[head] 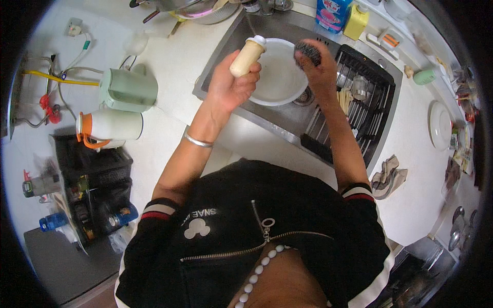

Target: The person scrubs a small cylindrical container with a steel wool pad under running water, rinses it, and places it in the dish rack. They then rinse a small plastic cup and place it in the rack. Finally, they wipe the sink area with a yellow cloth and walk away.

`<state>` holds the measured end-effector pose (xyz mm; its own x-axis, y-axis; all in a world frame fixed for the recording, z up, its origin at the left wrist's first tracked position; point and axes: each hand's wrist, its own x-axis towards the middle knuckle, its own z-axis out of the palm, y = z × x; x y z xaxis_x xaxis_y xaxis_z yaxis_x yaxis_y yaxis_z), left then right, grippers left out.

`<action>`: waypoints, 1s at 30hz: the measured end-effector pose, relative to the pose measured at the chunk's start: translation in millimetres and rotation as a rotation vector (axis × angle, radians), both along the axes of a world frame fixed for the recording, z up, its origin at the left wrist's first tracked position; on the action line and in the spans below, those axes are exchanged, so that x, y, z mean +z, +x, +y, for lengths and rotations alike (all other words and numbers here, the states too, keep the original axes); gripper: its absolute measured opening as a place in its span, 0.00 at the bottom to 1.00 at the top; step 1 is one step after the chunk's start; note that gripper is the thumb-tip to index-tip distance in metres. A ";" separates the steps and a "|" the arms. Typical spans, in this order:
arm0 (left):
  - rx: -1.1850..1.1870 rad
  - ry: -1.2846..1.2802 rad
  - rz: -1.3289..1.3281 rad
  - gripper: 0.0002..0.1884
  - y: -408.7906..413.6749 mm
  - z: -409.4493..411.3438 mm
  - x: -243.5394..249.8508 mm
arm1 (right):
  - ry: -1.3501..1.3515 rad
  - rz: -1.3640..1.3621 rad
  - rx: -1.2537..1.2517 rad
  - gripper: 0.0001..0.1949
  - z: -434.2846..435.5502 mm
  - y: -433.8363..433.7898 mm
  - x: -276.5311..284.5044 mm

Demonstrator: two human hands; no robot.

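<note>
My left hand is wrapped around a small cream-coloured bottle with a white cap, tilted with the cap end away from me. In my right hand is a dark scouring pad, somewhat blurred. A gap separates the pad from the bottle. Below and between both hands a round white basin sits in the stainless steel sink. The basin seems to hold cloudy liquid, though I cannot tell how deep. A sink drain shows beside the basin's rim.
At the sink's right is a black-ended drying rack with chopsticks and a glass. A blue detergent bottle and yellow bottle stand behind. A cloth lies right; a green kettle and white jug stand left.
</note>
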<state>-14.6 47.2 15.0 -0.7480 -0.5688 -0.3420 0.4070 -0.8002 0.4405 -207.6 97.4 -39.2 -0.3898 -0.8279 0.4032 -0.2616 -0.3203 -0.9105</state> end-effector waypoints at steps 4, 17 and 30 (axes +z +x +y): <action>-0.040 -0.009 -0.102 0.15 -12.9 12.8 -1.5 | -0.471 0.424 0.125 0.16 -5.9 20.4 37.2; 0.241 -0.962 -0.744 0.12 -27.9 20.0 0.5 | -0.190 0.357 0.019 0.13 -25.7 47.8 52.2; 0.091 -0.297 -0.175 0.21 -12.3 1.9 15.9 | -0.009 0.206 -0.186 0.15 -8.0 28.6 11.4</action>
